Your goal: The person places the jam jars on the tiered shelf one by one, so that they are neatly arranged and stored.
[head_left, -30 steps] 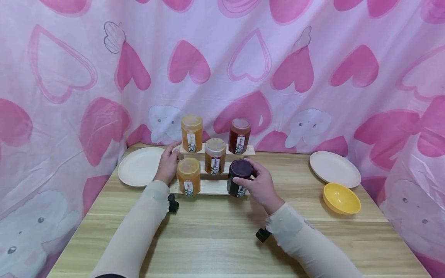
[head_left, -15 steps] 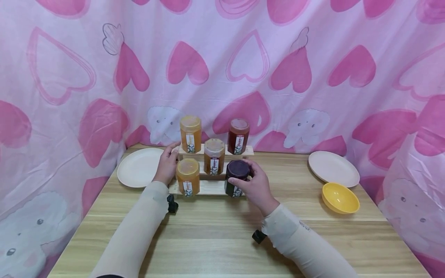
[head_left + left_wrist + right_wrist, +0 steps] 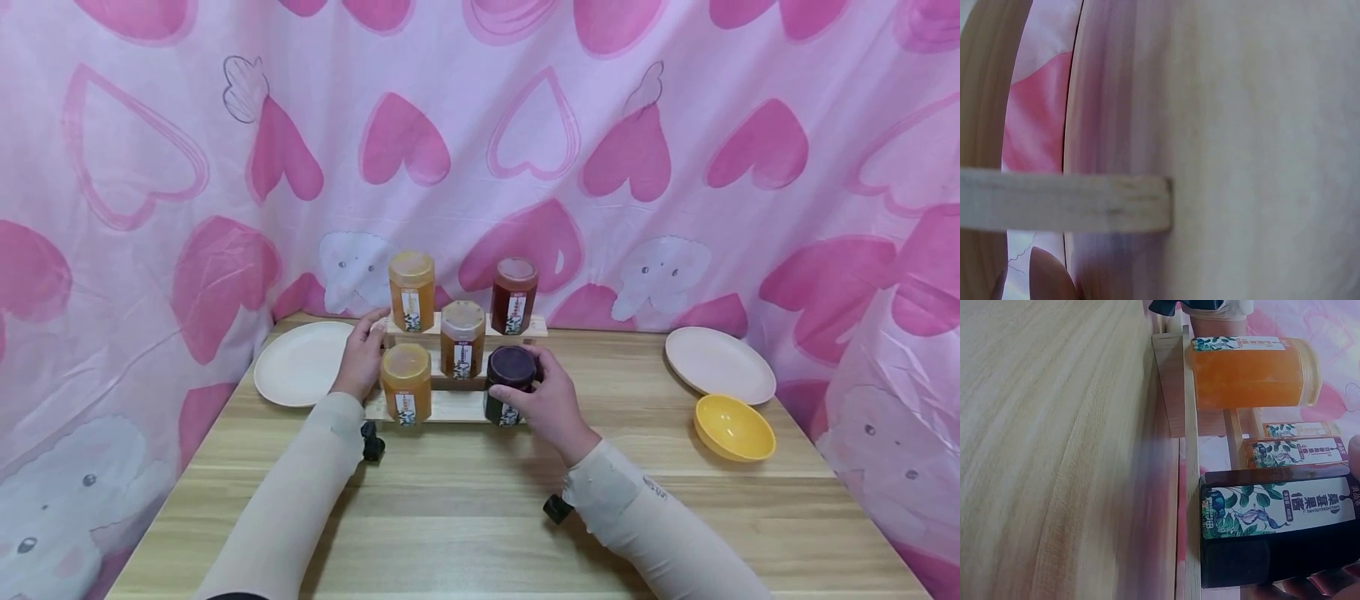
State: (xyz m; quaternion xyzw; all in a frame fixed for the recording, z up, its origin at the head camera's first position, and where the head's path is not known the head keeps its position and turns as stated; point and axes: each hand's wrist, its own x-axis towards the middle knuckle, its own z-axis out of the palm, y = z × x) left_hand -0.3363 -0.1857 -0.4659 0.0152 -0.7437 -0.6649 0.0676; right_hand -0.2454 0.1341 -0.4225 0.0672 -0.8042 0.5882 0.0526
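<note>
A stepped wooden rack [image 3: 457,406] carries several faceted jars of preserve. My right hand [image 3: 558,408] grips a dark purple jar [image 3: 504,402] at the right end of the lowest step, thumb in front and fingers behind. In the right wrist view this dark jar [image 3: 1279,528] has its base against the step. My left hand [image 3: 362,357] holds the rack's left end near the top step; its fingertip [image 3: 1050,275] shows beside the wood in the left wrist view. An orange jar [image 3: 407,385] stands on the lowest step's left end.
An amber jar [image 3: 462,342] stands on the middle step. A yellow-orange jar [image 3: 412,292] and a red jar [image 3: 514,297] occupy the top step. White plates lie left [image 3: 288,367] and right [image 3: 720,362], with a yellow bowl [image 3: 735,427] by the right one. A heart-patterned curtain [image 3: 480,125] hangs behind.
My right hand has shifted the dark jar slightly left along the lowest step, then stayed nearly still. The left hand keeps its place at the rack.
</note>
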